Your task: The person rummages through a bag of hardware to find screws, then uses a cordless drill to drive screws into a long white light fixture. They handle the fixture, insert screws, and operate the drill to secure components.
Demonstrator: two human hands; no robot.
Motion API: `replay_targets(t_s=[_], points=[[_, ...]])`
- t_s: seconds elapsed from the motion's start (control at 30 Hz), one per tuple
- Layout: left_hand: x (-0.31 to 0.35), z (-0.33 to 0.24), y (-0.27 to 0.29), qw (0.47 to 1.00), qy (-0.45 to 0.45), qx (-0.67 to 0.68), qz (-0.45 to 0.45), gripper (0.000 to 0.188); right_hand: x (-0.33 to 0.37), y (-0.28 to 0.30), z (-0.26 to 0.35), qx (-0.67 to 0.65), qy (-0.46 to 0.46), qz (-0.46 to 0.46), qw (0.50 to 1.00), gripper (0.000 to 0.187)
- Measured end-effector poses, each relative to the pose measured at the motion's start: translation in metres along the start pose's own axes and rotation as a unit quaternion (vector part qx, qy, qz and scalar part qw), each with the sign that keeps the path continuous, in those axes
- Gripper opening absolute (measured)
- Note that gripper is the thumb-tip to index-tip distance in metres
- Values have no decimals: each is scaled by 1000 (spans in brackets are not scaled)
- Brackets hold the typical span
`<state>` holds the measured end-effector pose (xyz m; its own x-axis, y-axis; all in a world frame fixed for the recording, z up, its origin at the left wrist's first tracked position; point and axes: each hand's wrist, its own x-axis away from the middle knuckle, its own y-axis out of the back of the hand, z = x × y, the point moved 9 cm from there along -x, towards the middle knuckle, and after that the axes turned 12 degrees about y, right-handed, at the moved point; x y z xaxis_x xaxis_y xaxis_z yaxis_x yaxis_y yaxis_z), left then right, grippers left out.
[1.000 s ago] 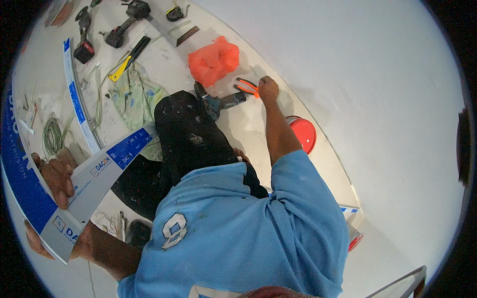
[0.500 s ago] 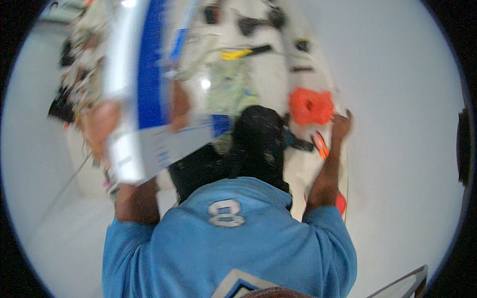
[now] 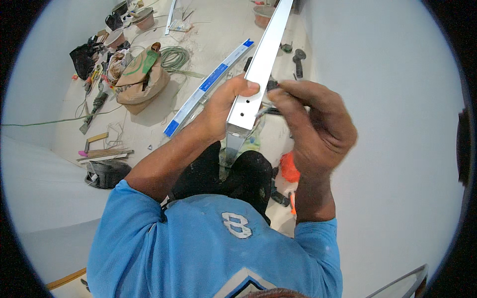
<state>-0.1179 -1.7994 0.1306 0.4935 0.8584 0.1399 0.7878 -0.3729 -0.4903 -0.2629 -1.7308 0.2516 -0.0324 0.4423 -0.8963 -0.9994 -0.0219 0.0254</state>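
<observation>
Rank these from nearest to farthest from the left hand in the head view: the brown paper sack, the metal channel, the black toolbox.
1. metal channel: gripped in the left hand.
2. brown paper sack: on the floor, up and to the left.
3. black toolbox: on the floor, lower left; close to the sack's distance, so this order is loose.

The far end of the white metal channel (image 3: pixel 261 64) was cut off by the upper edge of the picture. Its near end was partly covered by the left hand (image 3: pixel 226 107). What was pinched in the fingers of the right hand (image 3: pixel 315 124) could not be made out, the hand being blurred. The orange object (image 3: pixel 288 168) was largely hidden behind the right forearm. The clutter (image 3: pixel 107 59) on the floor was too small to be identified.
</observation>
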Motion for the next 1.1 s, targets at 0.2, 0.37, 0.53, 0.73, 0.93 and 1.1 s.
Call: replay_targets(t_s=[0.2, 0.37, 0.53, 0.73, 0.93, 1.1], points=[[-3, 4, 0, 1000, 10, -18, -18, 41, -4, -16, -11, 59, 4, 11, 998, 19], [-10, 4, -5, 998, 6, 3, 55, 30, -8, -14, -12, 84, 22, -4, 996, 20], [-7, 6, -4, 1000, 4, 11, 25, 28, -12, -21, -12, 96, 27, 39, 994, 21], [6, -12, -14, 987, -67, -142, -23, 25, -15, -32, -6, 122, 64, 161, 977, 26], [11, -14, -15, 979, -108, -170, -7, 27, -13, -32, -3, 186, 67, 176, 964, 25], [5, -11, -10, 989, -73, -128, 32, 24, -14, -27, -2, 174, 77, 167, 967, 24]])
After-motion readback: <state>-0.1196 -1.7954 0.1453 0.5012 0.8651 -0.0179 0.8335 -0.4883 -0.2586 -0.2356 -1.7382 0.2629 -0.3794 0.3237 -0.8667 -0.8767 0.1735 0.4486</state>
